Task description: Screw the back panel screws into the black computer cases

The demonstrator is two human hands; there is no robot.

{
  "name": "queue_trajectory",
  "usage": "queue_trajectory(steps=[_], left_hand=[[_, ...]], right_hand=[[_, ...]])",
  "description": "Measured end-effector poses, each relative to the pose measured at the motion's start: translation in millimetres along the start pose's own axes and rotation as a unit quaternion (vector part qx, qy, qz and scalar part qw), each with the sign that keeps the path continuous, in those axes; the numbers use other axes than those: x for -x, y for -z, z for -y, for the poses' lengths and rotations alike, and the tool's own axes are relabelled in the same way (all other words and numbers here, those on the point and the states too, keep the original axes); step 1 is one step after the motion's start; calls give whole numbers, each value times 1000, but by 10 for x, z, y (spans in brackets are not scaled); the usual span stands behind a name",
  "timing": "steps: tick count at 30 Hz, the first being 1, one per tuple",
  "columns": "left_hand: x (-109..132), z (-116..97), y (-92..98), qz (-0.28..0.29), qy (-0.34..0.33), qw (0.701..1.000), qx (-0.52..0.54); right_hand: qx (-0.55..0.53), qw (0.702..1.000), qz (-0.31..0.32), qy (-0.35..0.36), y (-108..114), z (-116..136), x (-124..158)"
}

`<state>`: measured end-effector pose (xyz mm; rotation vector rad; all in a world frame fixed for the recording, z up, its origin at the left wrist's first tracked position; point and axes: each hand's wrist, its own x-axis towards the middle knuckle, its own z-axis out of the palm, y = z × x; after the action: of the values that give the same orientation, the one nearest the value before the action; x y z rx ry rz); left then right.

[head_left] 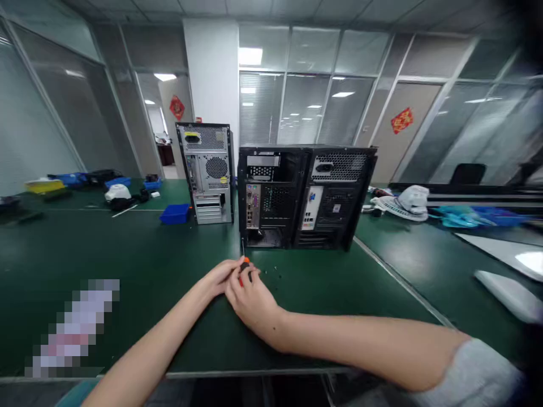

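Observation:
Both of my hands meet on the green table in front of two black computer cases that stand with their backs toward me. My right hand is closed around a screwdriver with an orange and black handle; its thin shaft points up toward the left black case. My left hand rests against the same handle with its fingers curled. A few tiny dark screws lie on the mat just right of my hands.
A silver computer case stands further back, a blue tray beside it. More blue and yellow bins sit at far left. White items and blue trays lie at right. The table edge is near me.

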<state>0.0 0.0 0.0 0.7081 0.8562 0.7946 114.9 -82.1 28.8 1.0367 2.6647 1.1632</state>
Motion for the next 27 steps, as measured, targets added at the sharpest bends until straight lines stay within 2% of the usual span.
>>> queue_trajectory(steps=[4, 9, 14, 18, 22, 27], left_hand=[[19, -36, -28, 26, 11, 1000, 6], [43, -65, -70, 8, 8, 1000, 13], [56, -69, -100, 10, 6, 1000, 8], [32, -46, -67, 34, 3, 999, -2], [-26, -13, 2, 33, -11, 999, -1], [-68, 3, 47, 41, -17, 999, 4]], right_hand=[[32, 999, 3, 2, 13, 69, -42], [70, 997, 23, -8, -20, 117, -81], [24, 997, 19, -65, -96, 158, -107], [10, 996, 35, -86, -136, 164, -147], [9, 995, 37, -90, -137, 142, -177], [58, 993, 73, -68, -89, 120, -176]])
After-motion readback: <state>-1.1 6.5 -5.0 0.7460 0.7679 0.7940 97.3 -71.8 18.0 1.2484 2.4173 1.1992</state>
